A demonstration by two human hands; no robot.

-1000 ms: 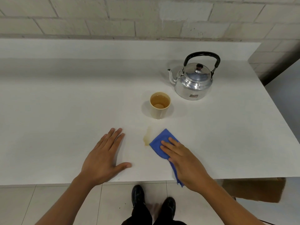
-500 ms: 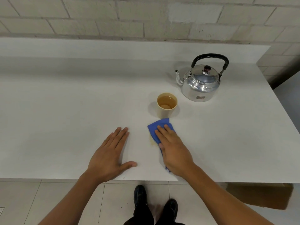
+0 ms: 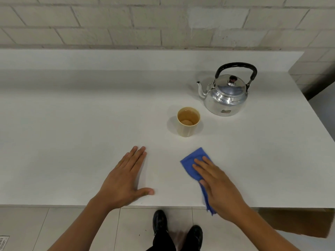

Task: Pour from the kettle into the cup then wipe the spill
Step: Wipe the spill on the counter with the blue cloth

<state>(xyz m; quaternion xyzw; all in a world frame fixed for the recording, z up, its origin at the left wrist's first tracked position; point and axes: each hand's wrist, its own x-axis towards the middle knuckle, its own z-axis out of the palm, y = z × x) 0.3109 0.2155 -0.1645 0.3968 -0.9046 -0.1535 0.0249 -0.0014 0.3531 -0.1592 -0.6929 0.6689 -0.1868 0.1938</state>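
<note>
- The right hand (image 3: 220,187) is pressing flat on the blue cloth (image 3: 194,161), now dragged back from the cup (image 3: 188,122); nothing pinched
- The spill is no longer showing on the counter (image 3: 90,124); wiping is looking nearly finished
- The left hand (image 3: 123,180) is resting open, empty

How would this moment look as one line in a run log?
phase: wiping | right hand: flat on blue cloth | left hand: flat on white counter | beige cup: filled | steel kettle: upright

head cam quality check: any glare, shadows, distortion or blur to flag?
Head view: soft, even light; the cup casts a faint shadow to its left; bright reflections on the kettle; wide-angle bend curves the counter edges; the hands and cloth look sharp, no obvious motion blur.
</note>
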